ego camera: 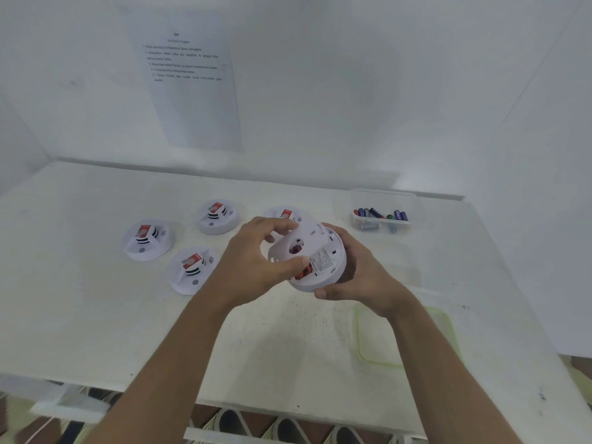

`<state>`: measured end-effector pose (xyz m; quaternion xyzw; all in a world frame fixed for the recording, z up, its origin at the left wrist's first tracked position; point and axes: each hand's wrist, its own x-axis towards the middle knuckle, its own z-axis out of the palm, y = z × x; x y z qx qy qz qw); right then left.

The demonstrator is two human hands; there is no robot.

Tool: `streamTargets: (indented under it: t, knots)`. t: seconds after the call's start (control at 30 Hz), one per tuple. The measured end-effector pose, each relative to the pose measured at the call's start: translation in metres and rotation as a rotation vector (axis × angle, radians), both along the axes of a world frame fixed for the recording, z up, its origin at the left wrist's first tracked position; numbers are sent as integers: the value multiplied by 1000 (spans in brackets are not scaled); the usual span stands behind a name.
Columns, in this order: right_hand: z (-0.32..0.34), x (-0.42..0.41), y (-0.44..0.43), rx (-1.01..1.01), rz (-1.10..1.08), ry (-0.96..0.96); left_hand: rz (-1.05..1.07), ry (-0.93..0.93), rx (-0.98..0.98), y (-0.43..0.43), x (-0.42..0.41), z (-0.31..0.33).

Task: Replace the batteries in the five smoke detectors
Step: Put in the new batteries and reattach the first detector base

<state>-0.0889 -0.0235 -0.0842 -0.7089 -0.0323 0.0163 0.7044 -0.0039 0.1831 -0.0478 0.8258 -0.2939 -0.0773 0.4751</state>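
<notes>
I hold one white smoke detector (323, 264) above the table, its back turned toward me, with a label and red parts showing in the compartment. My right hand (362, 274) cups its body from the right and below. My left hand (256, 261) grips the round back cover (294, 241), thumb pressed near the red parts, and the cover sits tilted off the body. Several more detectors lie face up on the table: one at the left (148, 240), one at the front (192, 270), one at the back (217, 217), one (285, 214) partly hidden behind my left hand.
A clear plastic tub (384, 200) with several blue batteries (381, 214) stands at the back right. A clear lid with a green rim (448, 328) lies at the right front. A printed instruction sheet (189, 75) hangs on the back wall. The table's front edge (224, 403) is near me.
</notes>
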Motion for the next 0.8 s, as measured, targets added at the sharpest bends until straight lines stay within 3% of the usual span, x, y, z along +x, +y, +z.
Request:
streamTargets:
  t: [0.3, 0.8]
  knots:
    - [-3, 0, -5, -34, -36, 5, 1, -87, 98, -13, -10, -9]
    - [-3, 1, -6, -51, -59, -13, 38, 3, 54, -15, -11, -9]
